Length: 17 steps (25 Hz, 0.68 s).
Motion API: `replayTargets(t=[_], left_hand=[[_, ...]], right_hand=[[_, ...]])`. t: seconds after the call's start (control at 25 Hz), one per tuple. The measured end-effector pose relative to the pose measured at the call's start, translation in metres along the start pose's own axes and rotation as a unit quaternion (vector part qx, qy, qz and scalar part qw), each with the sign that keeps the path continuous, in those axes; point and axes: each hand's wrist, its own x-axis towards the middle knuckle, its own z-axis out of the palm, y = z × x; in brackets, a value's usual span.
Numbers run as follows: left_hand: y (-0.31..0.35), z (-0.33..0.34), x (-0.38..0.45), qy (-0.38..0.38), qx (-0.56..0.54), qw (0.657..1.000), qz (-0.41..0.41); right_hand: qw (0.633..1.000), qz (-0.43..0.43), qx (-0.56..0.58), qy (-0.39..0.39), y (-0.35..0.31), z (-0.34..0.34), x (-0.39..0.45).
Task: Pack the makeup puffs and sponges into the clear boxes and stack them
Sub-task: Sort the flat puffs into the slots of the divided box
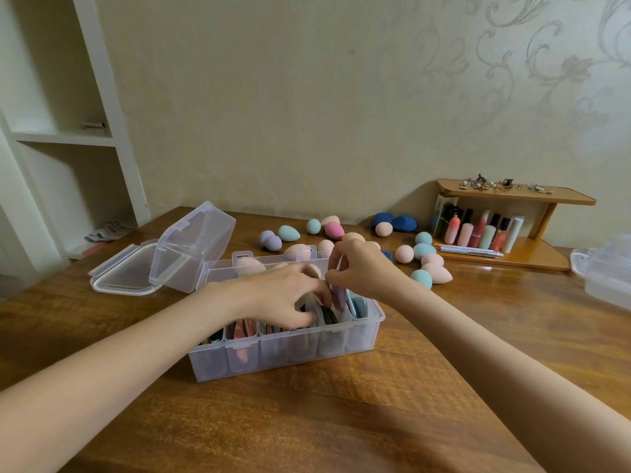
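Mauve and flat, the puff (338, 297) you are pinching stands on edge, its long axis nearly vertical, top pinned between the fingertips of your right hand (358, 269) and lower edge already down among the puffs standing at the right end of the clear box (283, 353). The slot it needs lies straight below that hand, toward six o'clock, so the drop is short and plumb. Your left hand (278, 298), just at nine o'clock of the puff, has its fingers spread apart and dipped into the row, apparently holding the neighbouring puffs aside; it is clamped on nothing I can see. Loose egg-shaped sponges (423, 250) lie on the table (341, 421) at twelve to two o'clock behind the box. A second, open box (191, 247) rests at ten o'clock.
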Motion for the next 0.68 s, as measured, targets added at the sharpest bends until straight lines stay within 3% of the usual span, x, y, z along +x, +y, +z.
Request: replayTargets(t=[0.32, 0.44, 0.56, 0.68], left_hand=[[0.002, -0.004, 0.008, -0.011, -0.076, 0.997, -0.029], [-0.001, -0.004, 0.017, -0.040, -0.073, 0.996, -0.025], [0.006, -0.012, 0.027, -0.103, -0.069, 0.989, -0.077], [0.009, -0.010, 0.035, -0.096, -0.065, 0.987, -0.110]], right_hand=[[0.975, -0.030, -0.040, -0.218, 0.001, -0.013, -0.017], [0.967, -0.041, -0.078, -0.239, 0.002, -0.017, -0.018], [0.960, -0.037, -0.121, -0.251, -0.001, -0.015, -0.013], [0.954, -0.028, -0.136, -0.265, -0.002, -0.015, -0.010]])
